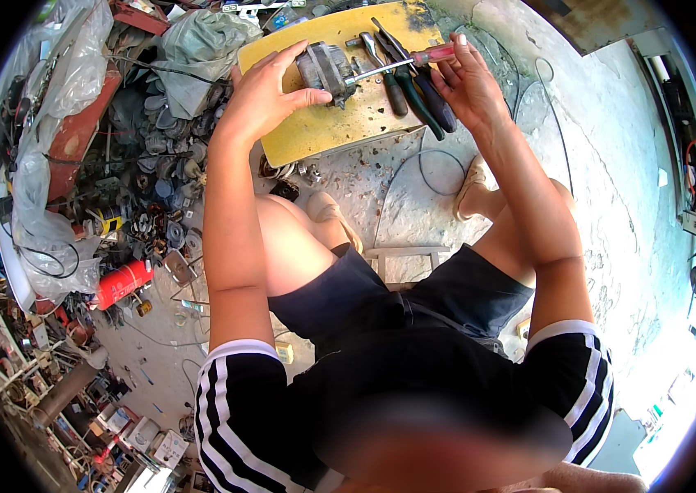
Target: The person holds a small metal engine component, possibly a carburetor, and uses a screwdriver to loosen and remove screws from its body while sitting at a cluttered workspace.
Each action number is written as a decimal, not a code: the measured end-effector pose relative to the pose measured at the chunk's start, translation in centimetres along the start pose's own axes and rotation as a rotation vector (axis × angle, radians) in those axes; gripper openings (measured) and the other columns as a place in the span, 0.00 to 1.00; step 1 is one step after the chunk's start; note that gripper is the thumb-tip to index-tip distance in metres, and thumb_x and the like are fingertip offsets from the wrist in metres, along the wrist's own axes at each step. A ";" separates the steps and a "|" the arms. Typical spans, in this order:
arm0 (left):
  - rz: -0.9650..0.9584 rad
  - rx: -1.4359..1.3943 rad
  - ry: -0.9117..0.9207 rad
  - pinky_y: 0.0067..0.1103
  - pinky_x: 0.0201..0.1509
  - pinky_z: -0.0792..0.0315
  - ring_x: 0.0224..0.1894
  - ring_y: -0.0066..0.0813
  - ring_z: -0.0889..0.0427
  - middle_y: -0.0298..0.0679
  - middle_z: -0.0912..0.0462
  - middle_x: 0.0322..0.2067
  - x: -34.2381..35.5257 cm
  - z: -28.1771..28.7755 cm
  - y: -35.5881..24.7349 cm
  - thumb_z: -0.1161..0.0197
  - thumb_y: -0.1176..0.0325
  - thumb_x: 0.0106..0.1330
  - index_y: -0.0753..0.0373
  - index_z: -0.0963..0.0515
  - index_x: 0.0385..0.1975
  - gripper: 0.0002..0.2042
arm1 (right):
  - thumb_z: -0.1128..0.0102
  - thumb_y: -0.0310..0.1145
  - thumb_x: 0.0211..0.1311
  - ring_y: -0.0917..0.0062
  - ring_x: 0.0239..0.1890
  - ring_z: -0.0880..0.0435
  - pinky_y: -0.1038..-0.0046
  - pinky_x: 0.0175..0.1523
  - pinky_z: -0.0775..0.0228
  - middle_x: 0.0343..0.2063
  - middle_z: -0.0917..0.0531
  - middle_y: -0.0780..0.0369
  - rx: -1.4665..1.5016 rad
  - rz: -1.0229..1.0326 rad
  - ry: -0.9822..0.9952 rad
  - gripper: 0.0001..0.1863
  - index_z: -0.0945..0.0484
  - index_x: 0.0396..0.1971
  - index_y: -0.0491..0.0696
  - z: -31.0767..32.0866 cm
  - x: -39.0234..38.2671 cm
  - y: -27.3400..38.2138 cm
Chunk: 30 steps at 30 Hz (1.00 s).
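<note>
My left hand grips a grey, drum-shaped motor, its thumb on the near side and its fingers at the far side. The motor rests on a yellow board. In my right hand is a screwdriver with a red handle, held by thumb and fingertips. Its long shaft points left, and the tip meets the motor's right end; the exact contact spot is too small to make out. Under the shaft lie pliers with dark handles and a thinner dark-handled tool.
A heap of scrap metal parts and plastic bags fills the floor at left, with a red cylinder nearer. A thin cable loops across the concrete floor. A metal cabinet stands at far right.
</note>
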<state>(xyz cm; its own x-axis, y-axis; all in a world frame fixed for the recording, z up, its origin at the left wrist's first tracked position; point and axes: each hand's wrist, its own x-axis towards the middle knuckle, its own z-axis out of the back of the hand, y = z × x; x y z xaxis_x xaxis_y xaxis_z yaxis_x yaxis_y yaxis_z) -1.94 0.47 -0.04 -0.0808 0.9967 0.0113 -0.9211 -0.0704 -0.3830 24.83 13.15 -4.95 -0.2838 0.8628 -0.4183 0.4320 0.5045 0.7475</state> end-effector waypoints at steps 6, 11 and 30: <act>-0.010 -0.002 0.003 0.43 0.73 0.59 0.66 0.41 0.33 0.46 0.29 0.62 0.1 0.2 -0.2 0.30 0.41 0.50 0.53 0.36 0.67 0.44 | 0.46 0.39 0.71 0.79 0.48 0.22 0.77 0.55 0.27 0.45 0.22 0.65 0.077 0.031 0.085 0.21 0.33 0.60 0.51 1.6 1.4 -0.8; 0.007 -0.007 0.007 0.41 0.73 0.58 0.66 0.42 0.33 0.46 0.29 0.62 0.0 0.3 -0.3 0.30 0.41 0.50 0.54 0.35 0.66 0.43 | 0.50 0.34 0.73 0.75 0.49 0.21 0.73 0.57 0.26 0.45 0.22 0.61 0.066 -0.001 0.082 0.18 0.35 0.59 0.49 0.8 0.6 -0.3; -0.007 -0.035 -0.203 0.51 0.70 0.58 0.59 0.45 0.27 0.44 0.21 0.52 -0.2 0.3 -0.4 0.31 0.44 0.54 0.56 0.24 0.53 0.30 | 0.58 0.33 0.75 0.60 0.47 0.18 0.65 0.56 0.22 0.43 0.22 0.50 0.004 0.155 0.086 0.17 0.39 0.56 0.39 1.6 1.6 2.4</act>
<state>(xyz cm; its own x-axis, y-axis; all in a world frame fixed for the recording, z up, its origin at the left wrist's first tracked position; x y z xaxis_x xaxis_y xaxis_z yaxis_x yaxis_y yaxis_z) -1.65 0.33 0.36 -0.1527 0.9680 0.1989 -0.9083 -0.0582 -0.4142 26.81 15.79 -4.61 -0.2861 0.9244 -0.2524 0.4795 0.3661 0.7975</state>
